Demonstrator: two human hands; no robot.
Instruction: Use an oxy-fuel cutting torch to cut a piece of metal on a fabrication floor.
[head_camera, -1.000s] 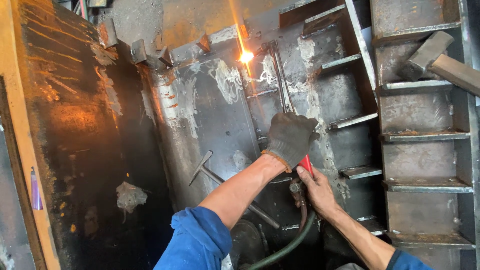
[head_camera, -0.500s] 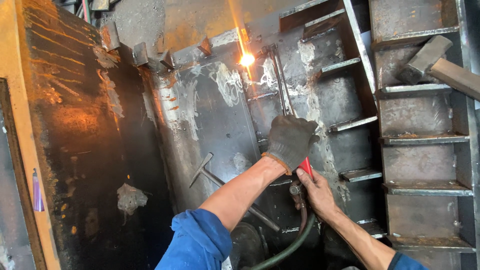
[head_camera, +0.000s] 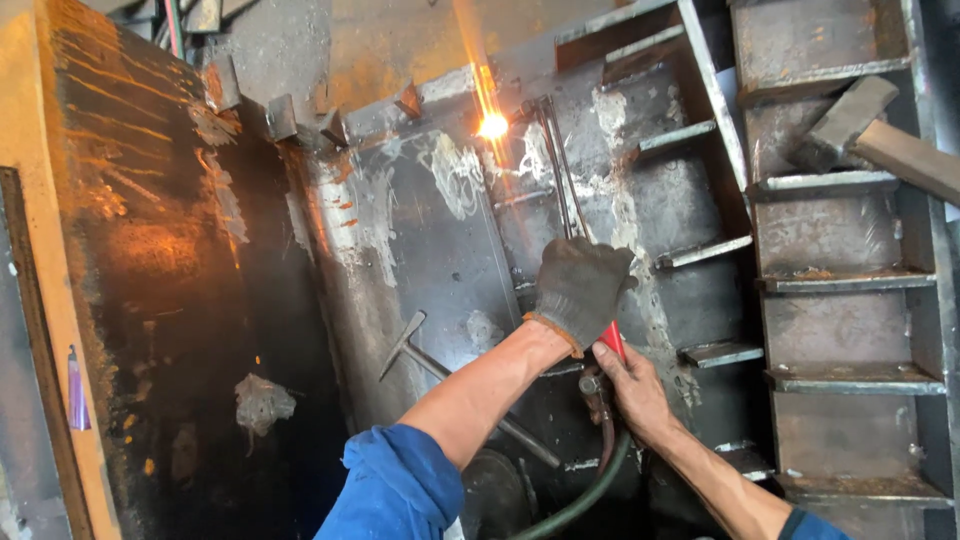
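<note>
Cutting torch (head_camera: 560, 180) runs up frame centre; gloved left hand (head_camera: 580, 290) clamped on its tubes, bare right hand (head_camera: 630, 385) closed round the red handle (head_camera: 612, 340). Flame (head_camera: 492, 126) bites the steel plate (head_camera: 430, 260) near top centre; cut appears barely started, most of the plate uncut

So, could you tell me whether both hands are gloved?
No, only the left hand wears a dark glove; the right hand is bare on the torch.

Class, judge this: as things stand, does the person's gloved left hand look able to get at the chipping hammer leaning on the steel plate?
Probably yes. The left hand grips the cutting torch, but the chipping hammer lies just below that forearm on the steel plate with nothing covering it.
</note>
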